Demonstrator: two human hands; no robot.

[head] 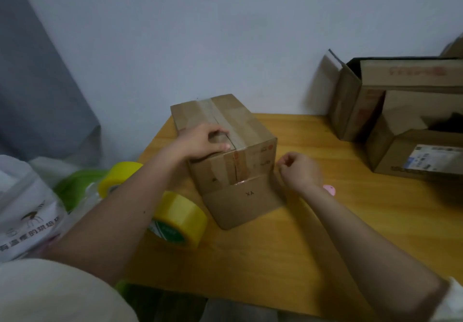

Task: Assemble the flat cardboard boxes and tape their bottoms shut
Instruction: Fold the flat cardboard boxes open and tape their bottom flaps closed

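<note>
Now, smoothing down the tape seam. Left hand (200,141) resting on top of the cardboard box (225,156), fingers curled over the near end of the centre seam, thumb pressing along it; holding the flaps down rather than gripping. Best kept planted there, pressure flat, so the two flaps stay butted while the tape strip (223,121) gets rubbed onto the board. Worth running the thumb out to the near top edge and down over the end face, where the tape tail (241,180) looks to finish, a likely spot for lifting.

Box standing bottom-up near the table's (325,234) left edge, toward the far side, just beside the nearer yellow tape roll (179,217), with a second roll (117,175) off the left edge. Long axis running from the near side toward the far left, slightly skewed to the table edges; seam and tape following that axis; lower flap splayed out at the near end.

Right hand (300,171) just right of the box, apart from it, fingers loosely curled; whether pinching anything, cannot tell. Pink object (330,189) peeking out behind the wrist.
</note>
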